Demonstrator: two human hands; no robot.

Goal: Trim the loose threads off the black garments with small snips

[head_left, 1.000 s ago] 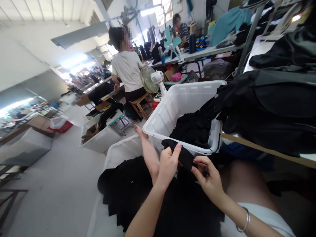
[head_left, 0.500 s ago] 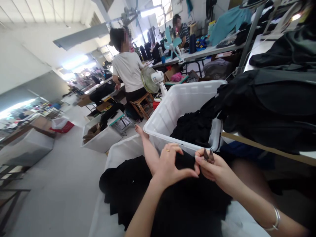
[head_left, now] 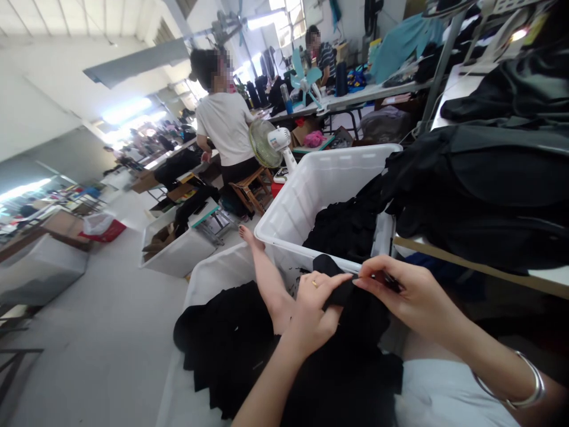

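Black cloth (head_left: 355, 367) is spread over my lap, and one edge of it is raised between my hands. My left hand (head_left: 317, 308), with a ring on it, is closed on that raised part, its index finger stretched toward the right hand. My right hand (head_left: 406, 290) pinches thumb and forefinger together at the cloth's edge; whether a thread is between them is too small to tell. Tucked in the same hand are dark thread snips (head_left: 390, 280), mostly hidden by the fingers. A silver bangle (head_left: 528, 388) circles the right wrist.
A white bin (head_left: 217, 267) before me holds stacked black pieces (head_left: 222, 344). Beyond it, another white bin (head_left: 288, 207) holds more black cloth. Dark garments (head_left: 480, 178) cover the table at right. A fan (head_left: 267, 145) stands near a person in a white shirt (head_left: 226, 127).
My left hand has gone from a wide, spread thumb and fingers to gripping the cloth, whose edge now stands up. My right hand has turned, bringing its fingertips to the edge and covering the snips' blades.
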